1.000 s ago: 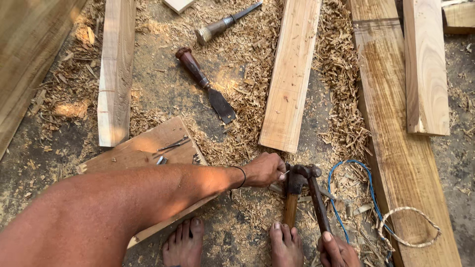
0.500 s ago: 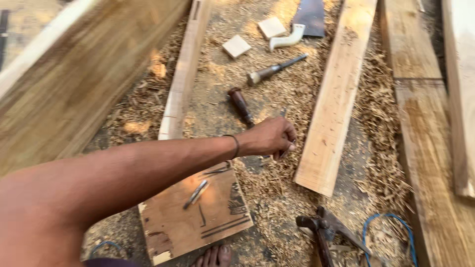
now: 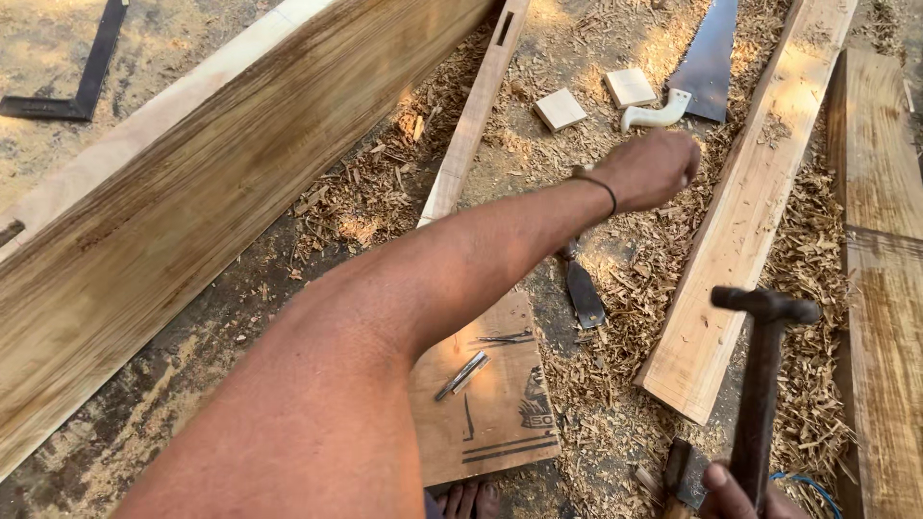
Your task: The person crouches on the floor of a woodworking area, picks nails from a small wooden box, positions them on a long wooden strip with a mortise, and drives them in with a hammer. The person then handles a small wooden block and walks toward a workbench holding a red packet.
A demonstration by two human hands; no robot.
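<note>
left arm out, hammer up

my left hand (image 3: 652, 169) reached over the shavings, fingers curled shut; whether it held anything i could not tell. the chisel (image 3: 581, 286) lay just below my wrist. my right hand (image 3: 740, 492) gripped the hammer (image 3: 761, 384) upright beside the plank (image 3: 745, 221).

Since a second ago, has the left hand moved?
Yes. The left hand has gone from the hammer heads near the feet, forward past the wide chisel, toward the saw handle. The right hand holds a hammer upright.
</note>
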